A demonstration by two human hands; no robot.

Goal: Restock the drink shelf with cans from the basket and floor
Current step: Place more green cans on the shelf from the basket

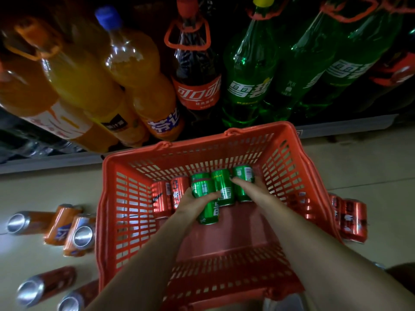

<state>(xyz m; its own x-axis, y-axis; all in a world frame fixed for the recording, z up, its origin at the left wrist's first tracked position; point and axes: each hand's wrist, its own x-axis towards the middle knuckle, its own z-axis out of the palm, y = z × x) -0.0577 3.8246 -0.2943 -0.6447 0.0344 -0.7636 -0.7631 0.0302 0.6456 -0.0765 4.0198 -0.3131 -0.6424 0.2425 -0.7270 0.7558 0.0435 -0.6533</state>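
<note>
A red plastic basket (125, 209) stands on the floor below the drink shelf. Inside it lie several green cans and two red cans (170, 194). My left hand (193, 202) grips a green can (205, 198) at the near end of the green group. My right hand (253, 187) reaches in from the right, and its fingers curl round the far-right green can (243, 175). Another green can (223, 187) lies between the two.
Orange cans (67, 227) lie on the floor left of the basket, red cans (42, 286) at lower left, more red cans (350, 218) to its right. Large orange, cola (196, 86) and green bottles (249, 86) fill the shelf above.
</note>
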